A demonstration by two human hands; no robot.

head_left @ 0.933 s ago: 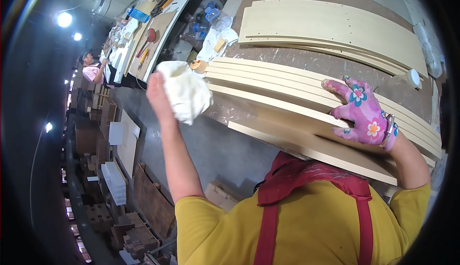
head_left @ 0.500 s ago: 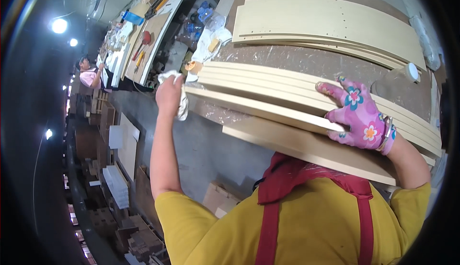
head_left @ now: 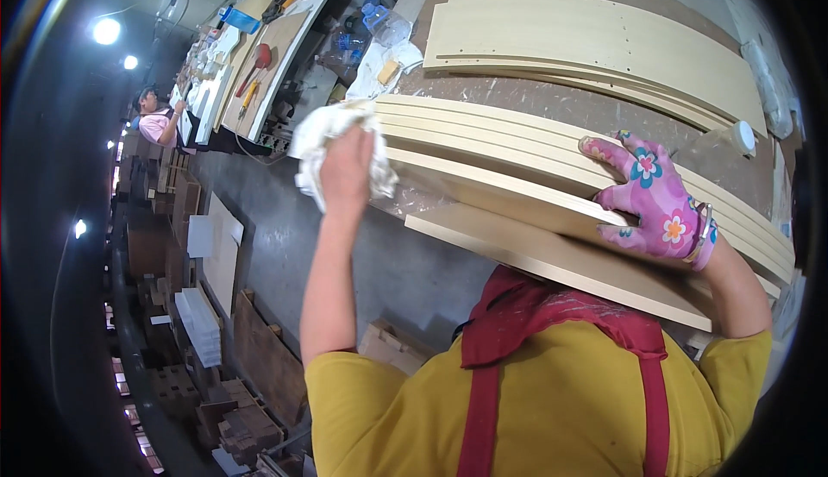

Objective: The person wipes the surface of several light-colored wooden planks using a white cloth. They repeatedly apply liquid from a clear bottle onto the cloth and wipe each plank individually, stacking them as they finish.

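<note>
At the left ends of the pale boards (head_left: pixel 492 136), the bare left hand (head_left: pixel 348 171) is closed around a crumpled white cloth (head_left: pixel 323 136). Half a second ago that cloth was mostly hidden behind the fist, a little farther left; since then the hand has moved right and the cloth has spread out, so that it now overlaps the nearest board ends in this view. Whether it presses on the wood cannot be told. For the work in hand, this seems to put the cloth back where it can reach those ends. The right hand (head_left: pixel 647 201), in a pink flowered glove, has hardly shifted: its fingers are spread across the upper edges toward the right, apparently steadying the boards. These boards lie along the near side of the brown table (head_left: pixel 526 97), a dark gap parting the front board (head_left: pixel 500 188) from the row behind. Beyond them, the flat stack of drilled panels (head_left: pixel 586 33) looks unchanged.
</note>
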